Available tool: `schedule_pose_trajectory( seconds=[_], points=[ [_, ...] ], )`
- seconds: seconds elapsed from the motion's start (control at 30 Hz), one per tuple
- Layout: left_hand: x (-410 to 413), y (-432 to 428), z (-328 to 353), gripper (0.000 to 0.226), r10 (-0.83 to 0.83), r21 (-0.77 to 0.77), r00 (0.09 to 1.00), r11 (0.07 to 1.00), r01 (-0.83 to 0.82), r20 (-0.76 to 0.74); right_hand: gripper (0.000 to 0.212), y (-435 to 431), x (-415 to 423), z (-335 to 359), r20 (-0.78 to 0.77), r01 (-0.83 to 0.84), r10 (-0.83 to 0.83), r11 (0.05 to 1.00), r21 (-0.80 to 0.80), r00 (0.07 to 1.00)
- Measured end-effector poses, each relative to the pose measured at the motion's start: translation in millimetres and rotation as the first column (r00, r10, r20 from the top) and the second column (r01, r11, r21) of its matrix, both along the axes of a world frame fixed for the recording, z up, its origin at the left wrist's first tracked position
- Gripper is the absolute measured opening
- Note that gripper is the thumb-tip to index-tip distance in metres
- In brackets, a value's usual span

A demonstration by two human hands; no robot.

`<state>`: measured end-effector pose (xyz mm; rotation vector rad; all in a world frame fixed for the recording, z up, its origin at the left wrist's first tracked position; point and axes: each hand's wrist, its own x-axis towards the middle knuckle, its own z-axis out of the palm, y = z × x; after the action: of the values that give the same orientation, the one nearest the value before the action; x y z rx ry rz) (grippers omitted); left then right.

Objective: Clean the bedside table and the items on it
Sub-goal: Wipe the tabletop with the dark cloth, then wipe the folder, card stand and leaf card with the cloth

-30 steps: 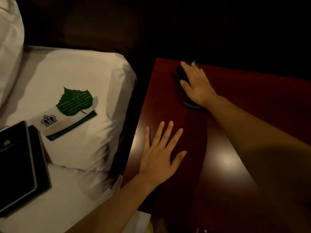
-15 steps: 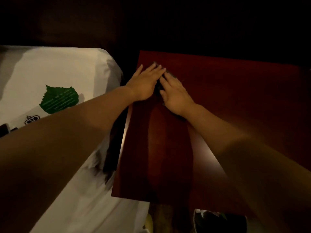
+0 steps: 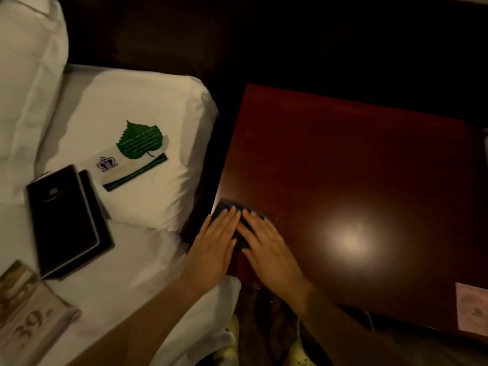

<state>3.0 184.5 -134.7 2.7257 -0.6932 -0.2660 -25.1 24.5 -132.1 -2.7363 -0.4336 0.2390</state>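
Note:
The dark red wooden bedside table (image 3: pixel 343 167) fills the right half of the view, with a light glare near its front. A dark cloth (image 3: pixel 224 207) lies on the table's front left corner. Both hands press flat on that cloth, side by side: my left hand (image 3: pixel 214 241) at the table's left edge, my right hand (image 3: pixel 266 249) just to its right. Most of the cloth is hidden under the palms. Fingers of both hands are stretched out, close together.
A white bed with pillows (image 3: pixel 126 154) lies to the left, carrying a green leaf card (image 3: pixel 140 140), a white and green card (image 3: pixel 132 170), a black folder (image 3: pixel 66 217) and a printed booklet (image 3: pixel 29 307). A pink paper (image 3: pixel 472 307) sits at the table's front right.
Both hands slid the cloth from the table's far left corner back toward me along the left edge. One second ago my left hand lay flat alone at the front.

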Motion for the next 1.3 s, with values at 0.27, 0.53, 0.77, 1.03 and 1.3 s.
schedule_pose_trajectory(
  seconds=[0.27,0.53,0.77,1.03,1.3],
  points=[
    [-87,31,16,0.067,0.045,-0.176,0.968,0.98,-0.091,-0.246,0.048,33,-63,28,-0.198,0.07,-0.048,0.992,0.105,0.979],
    [-105,64,69,0.058,0.393,-0.231,0.884,0.863,-0.45,-0.251,0.042,69,-36,87,-0.367,-0.047,0.176,0.942,0.333,0.914],
    [-77,146,143,0.044,0.6,-0.481,0.685,0.494,-0.724,-0.414,0.039,146,21,162,-0.433,-0.02,0.24,0.892,0.453,0.869],
    [-3,252,136,0.047,0.812,-0.348,0.271,0.089,-0.933,-0.517,0.037,225,74,199,-0.349,0.137,0.081,0.819,0.557,0.934],
    [30,270,67,0.062,0.773,0.113,0.186,0.316,-0.942,-0.606,0.037,266,95,169,-0.282,0.145,-0.006,0.867,0.477,0.96]
  ],
)
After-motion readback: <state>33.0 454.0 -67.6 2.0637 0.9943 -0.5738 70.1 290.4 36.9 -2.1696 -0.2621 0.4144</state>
